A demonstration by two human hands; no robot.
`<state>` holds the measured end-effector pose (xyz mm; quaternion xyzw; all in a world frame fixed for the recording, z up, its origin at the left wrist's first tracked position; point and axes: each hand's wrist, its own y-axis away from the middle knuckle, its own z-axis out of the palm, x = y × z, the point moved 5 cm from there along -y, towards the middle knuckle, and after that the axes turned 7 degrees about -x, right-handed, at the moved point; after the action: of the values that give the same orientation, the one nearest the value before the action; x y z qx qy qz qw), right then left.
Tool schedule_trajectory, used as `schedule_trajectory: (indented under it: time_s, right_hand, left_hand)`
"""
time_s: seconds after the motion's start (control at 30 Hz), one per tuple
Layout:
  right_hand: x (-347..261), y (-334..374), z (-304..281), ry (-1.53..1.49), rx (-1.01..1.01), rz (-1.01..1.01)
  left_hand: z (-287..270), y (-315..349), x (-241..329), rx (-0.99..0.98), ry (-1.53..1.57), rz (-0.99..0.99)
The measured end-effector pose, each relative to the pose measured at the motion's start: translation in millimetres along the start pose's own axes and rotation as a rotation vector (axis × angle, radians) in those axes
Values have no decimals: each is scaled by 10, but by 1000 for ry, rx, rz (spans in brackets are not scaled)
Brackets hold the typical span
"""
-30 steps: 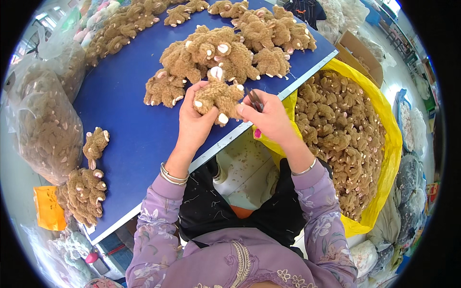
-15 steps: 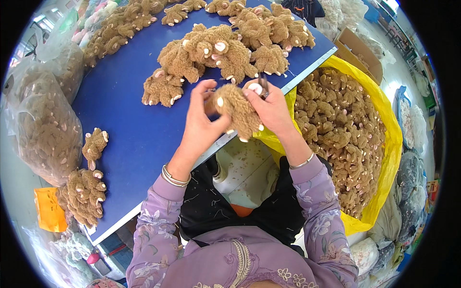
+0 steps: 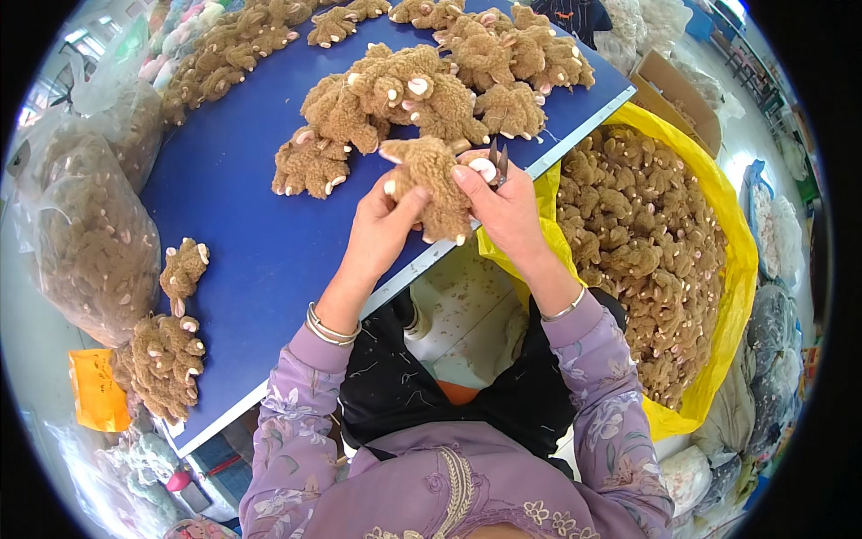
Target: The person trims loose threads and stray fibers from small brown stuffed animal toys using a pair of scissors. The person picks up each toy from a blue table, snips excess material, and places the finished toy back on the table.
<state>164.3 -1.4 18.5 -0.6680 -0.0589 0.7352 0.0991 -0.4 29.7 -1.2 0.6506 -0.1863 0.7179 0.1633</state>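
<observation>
Both hands hold a small brown fleecy plush animal [image 3: 431, 184] with white-tipped paws, just over the near edge of the blue table. My left hand [image 3: 382, 229] is closed on its left side, thumb pressed against the fleece. On the other side, my right hand [image 3: 503, 211] pinches the plush between thumb and fingers. Small dark thread snips [image 3: 499, 162] stick out of this same hand, points up; their handles are hidden. A white round piece [image 3: 484, 169] shows at the right fingers; I cannot tell what it is. Beyond lies a pile of similar plush animals [image 3: 395, 94].
A yellow sack [image 3: 738, 278] full of the same plush stands open at the right. More plush [image 3: 162, 364] sits at the table's left corner, beside a clear plastic bag [image 3: 90, 242]. An orange packet [image 3: 99, 391] lies lower left. A cardboard box [image 3: 678, 99] stands behind the sack.
The left fingers, spread apart before, have closed on the plush. The plush has risen slightly and turned, now more upright with an ear showing at its top left.
</observation>
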Motion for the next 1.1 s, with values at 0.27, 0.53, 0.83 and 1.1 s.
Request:
schedule_trajectory:
  time_s: [0.27, 0.53, 0.83, 1.1]
  right_hand:
    - [23, -7, 20, 60, -101, 5]
    - [261, -171, -261, -114, 145, 87]
    - [88, -160, -412, -465, 79, 193]
    - [120, -97, -138, -175, -266, 140]
  left_hand:
    - [-50, -2, 26, 121, 81, 24]
    - [24, 33, 186, 99, 140, 169]
    - [-71, 11, 5, -115, 4, -63]
    - [141, 65, 23, -366, 38, -116]
